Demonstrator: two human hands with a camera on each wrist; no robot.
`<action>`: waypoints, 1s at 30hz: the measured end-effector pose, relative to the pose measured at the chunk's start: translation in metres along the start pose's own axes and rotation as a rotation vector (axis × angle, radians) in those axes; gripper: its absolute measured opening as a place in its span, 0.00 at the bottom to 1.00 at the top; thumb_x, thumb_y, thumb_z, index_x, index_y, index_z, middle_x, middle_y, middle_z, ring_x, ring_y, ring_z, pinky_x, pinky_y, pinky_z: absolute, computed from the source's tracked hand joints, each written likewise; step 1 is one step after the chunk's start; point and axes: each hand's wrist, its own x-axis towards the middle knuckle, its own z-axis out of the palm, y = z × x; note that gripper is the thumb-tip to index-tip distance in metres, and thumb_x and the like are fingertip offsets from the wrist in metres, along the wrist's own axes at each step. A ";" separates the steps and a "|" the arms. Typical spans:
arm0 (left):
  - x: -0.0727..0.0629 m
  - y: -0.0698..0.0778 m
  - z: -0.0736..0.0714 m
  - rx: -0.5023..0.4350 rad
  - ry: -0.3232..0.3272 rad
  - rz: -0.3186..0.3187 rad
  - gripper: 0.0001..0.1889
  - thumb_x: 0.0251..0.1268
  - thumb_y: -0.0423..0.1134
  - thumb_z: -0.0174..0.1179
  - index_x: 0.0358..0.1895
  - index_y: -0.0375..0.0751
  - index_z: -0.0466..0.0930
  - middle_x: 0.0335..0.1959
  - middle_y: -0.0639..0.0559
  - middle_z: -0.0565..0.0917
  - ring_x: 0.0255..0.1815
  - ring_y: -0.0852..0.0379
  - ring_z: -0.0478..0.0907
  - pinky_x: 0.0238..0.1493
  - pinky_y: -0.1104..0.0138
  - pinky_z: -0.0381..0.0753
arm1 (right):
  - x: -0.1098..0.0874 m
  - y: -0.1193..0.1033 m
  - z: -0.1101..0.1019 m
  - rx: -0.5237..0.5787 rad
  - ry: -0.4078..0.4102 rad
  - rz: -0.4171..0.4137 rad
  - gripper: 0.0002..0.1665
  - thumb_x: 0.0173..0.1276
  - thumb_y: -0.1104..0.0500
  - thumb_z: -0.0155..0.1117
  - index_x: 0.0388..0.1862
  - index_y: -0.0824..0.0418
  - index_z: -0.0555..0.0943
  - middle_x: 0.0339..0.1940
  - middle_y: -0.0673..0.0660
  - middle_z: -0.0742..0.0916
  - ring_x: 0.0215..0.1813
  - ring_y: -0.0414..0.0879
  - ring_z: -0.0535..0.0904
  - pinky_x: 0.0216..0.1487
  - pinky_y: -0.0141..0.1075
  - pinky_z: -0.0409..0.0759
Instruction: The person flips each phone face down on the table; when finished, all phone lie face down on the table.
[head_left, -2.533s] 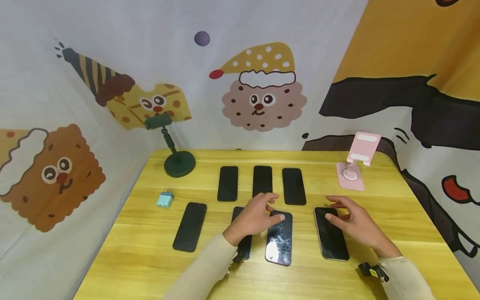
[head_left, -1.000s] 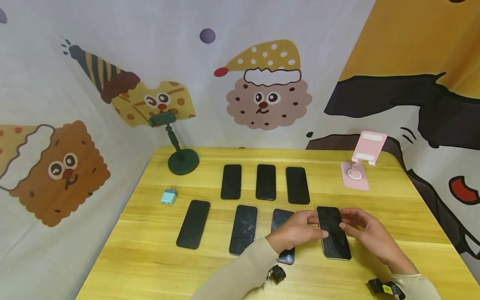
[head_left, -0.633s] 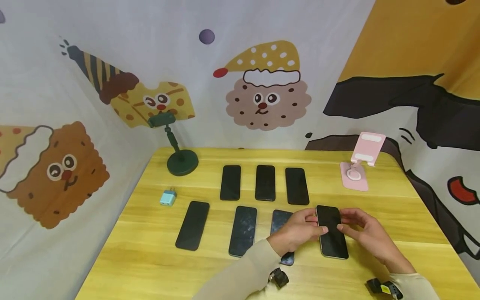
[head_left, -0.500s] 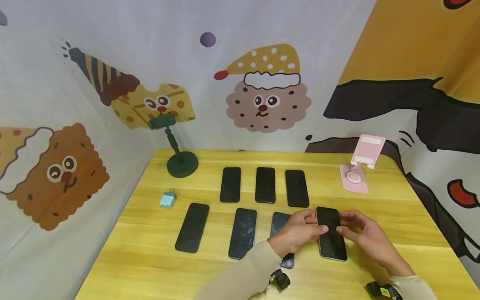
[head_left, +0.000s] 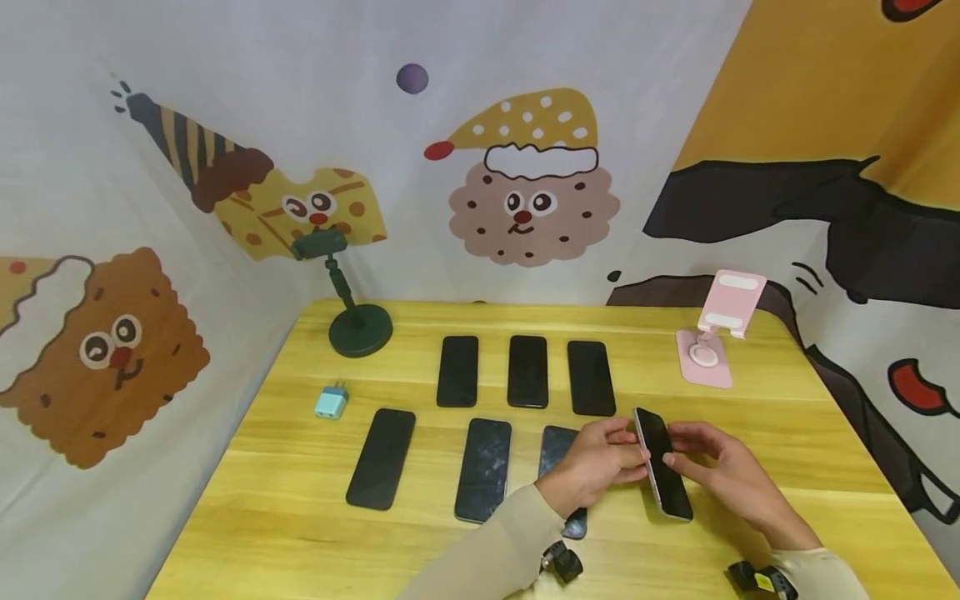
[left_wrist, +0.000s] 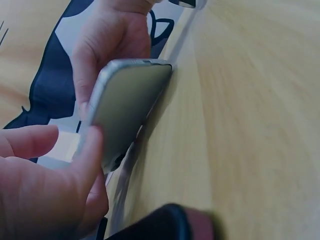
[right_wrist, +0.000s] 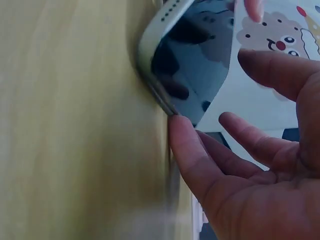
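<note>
The handled phone (right_wrist: 197, 60) looks glossy (almost mirror-like), the table (head_left: 292, 533) smooth wood.

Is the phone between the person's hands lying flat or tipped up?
Tipped up: the phone leans toward the right hand, its left edge raised. The left-wrist view shows its back lifted off the table.
</note>
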 end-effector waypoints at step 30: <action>0.003 -0.009 0.009 0.135 -0.026 -0.041 0.37 0.64 0.16 0.65 0.67 0.64 0.84 0.54 0.46 0.82 0.46 0.45 0.88 0.51 0.43 0.89 | -0.005 -0.021 -0.007 0.249 -0.205 0.033 0.36 0.80 0.57 0.64 0.77 0.73 0.66 0.70 0.78 0.77 0.52 0.45 0.87 0.39 0.44 0.91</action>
